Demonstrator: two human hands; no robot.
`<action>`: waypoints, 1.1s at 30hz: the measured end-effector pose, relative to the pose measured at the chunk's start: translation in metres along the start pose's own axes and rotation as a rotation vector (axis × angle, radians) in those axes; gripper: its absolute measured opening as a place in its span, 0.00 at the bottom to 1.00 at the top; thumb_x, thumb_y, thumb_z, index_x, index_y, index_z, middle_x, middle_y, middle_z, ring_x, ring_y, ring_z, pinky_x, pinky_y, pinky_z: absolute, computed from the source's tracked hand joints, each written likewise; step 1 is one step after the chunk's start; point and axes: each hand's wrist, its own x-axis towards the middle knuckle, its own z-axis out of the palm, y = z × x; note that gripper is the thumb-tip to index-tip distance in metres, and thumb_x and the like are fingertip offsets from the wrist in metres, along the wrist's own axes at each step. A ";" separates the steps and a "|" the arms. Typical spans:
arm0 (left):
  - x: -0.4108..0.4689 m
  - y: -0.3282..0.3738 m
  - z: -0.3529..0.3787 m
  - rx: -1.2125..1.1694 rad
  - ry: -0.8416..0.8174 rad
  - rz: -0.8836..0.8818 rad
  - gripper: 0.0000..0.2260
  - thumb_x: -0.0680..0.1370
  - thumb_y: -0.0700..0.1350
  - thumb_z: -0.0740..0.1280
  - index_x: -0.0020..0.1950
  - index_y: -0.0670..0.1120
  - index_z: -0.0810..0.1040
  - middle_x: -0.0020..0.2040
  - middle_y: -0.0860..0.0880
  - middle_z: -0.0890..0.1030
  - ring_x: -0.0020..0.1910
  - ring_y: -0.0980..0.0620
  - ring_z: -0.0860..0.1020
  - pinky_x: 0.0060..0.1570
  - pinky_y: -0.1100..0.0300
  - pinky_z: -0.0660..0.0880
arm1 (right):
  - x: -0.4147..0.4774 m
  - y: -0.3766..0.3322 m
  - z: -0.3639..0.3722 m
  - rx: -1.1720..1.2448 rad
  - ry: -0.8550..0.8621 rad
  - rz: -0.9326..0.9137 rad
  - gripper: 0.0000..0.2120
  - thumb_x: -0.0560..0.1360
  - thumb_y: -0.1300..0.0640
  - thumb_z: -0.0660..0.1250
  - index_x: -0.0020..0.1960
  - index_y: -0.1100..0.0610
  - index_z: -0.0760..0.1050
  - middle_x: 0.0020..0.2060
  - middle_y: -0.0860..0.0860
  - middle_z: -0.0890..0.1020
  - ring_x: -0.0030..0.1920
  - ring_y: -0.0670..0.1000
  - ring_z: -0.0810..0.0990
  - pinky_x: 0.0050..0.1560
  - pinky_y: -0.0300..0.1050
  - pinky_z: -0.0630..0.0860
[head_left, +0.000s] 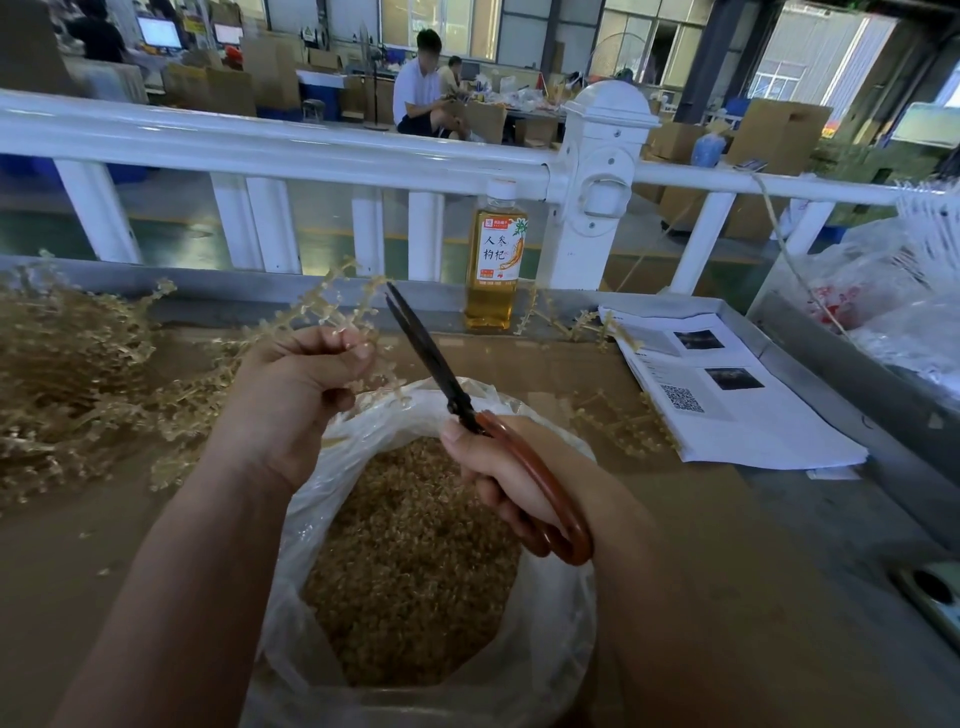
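Observation:
My left hand (301, 384) grips a pale, knobbly plastic sprig (332, 301) above the table, its branches sticking up and to the right. My right hand (514, 478) holds scissors (431, 358) by their red-brown handles, the dark blades closed and pointing up-left beside the sprig. Both hands hover over an open clear plastic bag (561, 623) filled with small tan cut pieces (415, 561).
A heap of uncut sprigs (67, 374) lies at the left on the brown table. A bottle of amber drink (493, 265) stands by the white railing (260, 145). Printed sheets (727, 395) lie at the right, with plastic bags (883, 291) beyond and a phone (935, 597) at the edge.

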 end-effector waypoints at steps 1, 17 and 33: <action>0.000 0.000 0.000 0.024 -0.004 -0.012 0.18 0.72 0.31 0.64 0.26 0.49 0.73 0.27 0.57 0.75 0.32 0.58 0.76 0.25 0.68 0.65 | 0.001 0.001 0.000 0.027 0.028 -0.008 0.17 0.77 0.39 0.57 0.39 0.51 0.69 0.26 0.49 0.72 0.23 0.47 0.69 0.26 0.41 0.68; -0.013 -0.003 0.018 0.355 -0.227 -0.229 0.03 0.69 0.32 0.69 0.37 0.38 0.78 0.31 0.47 0.77 0.32 0.54 0.73 0.33 0.61 0.68 | 0.015 0.006 0.013 0.314 0.497 -0.248 0.17 0.65 0.63 0.74 0.35 0.47 0.69 0.37 0.46 0.82 0.41 0.52 0.83 0.48 0.55 0.80; -0.018 0.000 0.021 0.725 -0.197 0.044 0.08 0.66 0.36 0.75 0.32 0.49 0.82 0.29 0.46 0.77 0.29 0.54 0.71 0.33 0.60 0.69 | 0.021 0.007 0.018 0.106 0.441 -0.221 0.14 0.70 0.53 0.72 0.39 0.46 0.65 0.40 0.44 0.76 0.43 0.46 0.78 0.43 0.41 0.76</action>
